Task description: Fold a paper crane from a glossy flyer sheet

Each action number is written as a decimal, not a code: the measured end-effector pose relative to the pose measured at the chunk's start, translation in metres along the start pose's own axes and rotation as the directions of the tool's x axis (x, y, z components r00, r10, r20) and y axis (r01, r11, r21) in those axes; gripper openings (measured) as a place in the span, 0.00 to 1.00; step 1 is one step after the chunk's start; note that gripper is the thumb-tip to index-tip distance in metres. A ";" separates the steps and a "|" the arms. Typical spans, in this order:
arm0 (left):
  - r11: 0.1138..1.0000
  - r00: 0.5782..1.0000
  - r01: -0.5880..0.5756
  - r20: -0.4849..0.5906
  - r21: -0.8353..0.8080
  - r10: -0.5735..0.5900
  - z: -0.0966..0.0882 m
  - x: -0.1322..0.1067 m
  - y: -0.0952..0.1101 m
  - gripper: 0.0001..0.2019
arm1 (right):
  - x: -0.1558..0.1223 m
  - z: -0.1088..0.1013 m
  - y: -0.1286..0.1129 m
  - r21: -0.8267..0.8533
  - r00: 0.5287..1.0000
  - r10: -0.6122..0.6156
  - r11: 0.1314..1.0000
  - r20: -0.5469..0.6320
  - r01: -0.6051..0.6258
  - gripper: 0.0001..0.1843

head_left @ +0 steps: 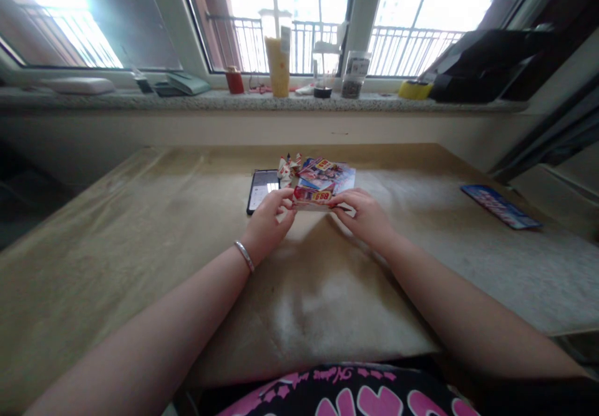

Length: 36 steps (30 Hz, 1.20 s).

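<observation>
From where I stood, the broad table (140,266) was the largest thing, and above it the left hand (269,219) and the right hand (367,216) faced each other, fingertips pinched inward. Just beyond them lay colourful printed sheets (344,178), and just beside the left hand was a phone (262,191). Smallest, between the two hands and gripped by both at its opposite ends, was a red printed piece (312,196). I judged it light, thin as paper, perhaps slippery and easily creased, so its ends seemed the proper holding places.
</observation>
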State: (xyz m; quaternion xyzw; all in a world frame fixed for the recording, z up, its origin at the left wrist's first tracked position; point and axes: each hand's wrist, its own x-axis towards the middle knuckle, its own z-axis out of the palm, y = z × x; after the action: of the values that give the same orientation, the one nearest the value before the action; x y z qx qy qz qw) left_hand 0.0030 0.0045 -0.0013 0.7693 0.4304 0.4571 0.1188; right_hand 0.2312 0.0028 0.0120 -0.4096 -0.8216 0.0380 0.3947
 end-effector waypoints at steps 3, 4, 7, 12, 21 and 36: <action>0.999 0.999 -0.045 -0.011 0.025 0.045 0.001 0.000 -0.001 0.21 | 0.001 -0.003 0.002 -0.035 0.996 -0.088 0.995 0.012 0.088 0.07; 0.998 0.998 -0.055 -0.016 0.026 0.055 0.001 0.000 -0.002 0.25 | 0.001 -0.005 0.002 -0.050 0.994 -0.106 0.993 0.026 0.107 0.07; 0.987 0.990 -0.130 -0.032 0.096 0.134 -0.003 0.000 0.000 0.35 | 0.001 -0.008 0.001 -0.087 0.981 -0.134 0.985 0.139 0.147 0.07; 0.849 0.933 -0.358 0.195 0.388 0.304 -0.019 0.001 0.008 0.25 | 0.001 -0.012 -0.001 -0.076 0.931 -0.137 0.982 0.339 0.172 0.09; 0.734 0.735 -0.601 0.580 0.317 0.351 -0.034 0.005 0.016 0.25 | 0.000 -0.010 0.003 -0.034 0.855 -0.095 0.991 0.509 0.130 0.11; 0.808 0.857 -0.398 0.491 0.434 0.158 -0.021 -0.002 0.017 0.14 | 0.000 -0.009 0.001 -0.069 0.839 -0.083 0.988 0.538 0.142 0.15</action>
State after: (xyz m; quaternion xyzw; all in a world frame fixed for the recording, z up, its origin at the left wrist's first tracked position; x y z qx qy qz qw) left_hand -0.0050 -0.0124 0.0191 0.9094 0.3800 0.1534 -0.0718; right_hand 0.2382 0.0009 0.0181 -0.3542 -0.9223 0.0835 0.1300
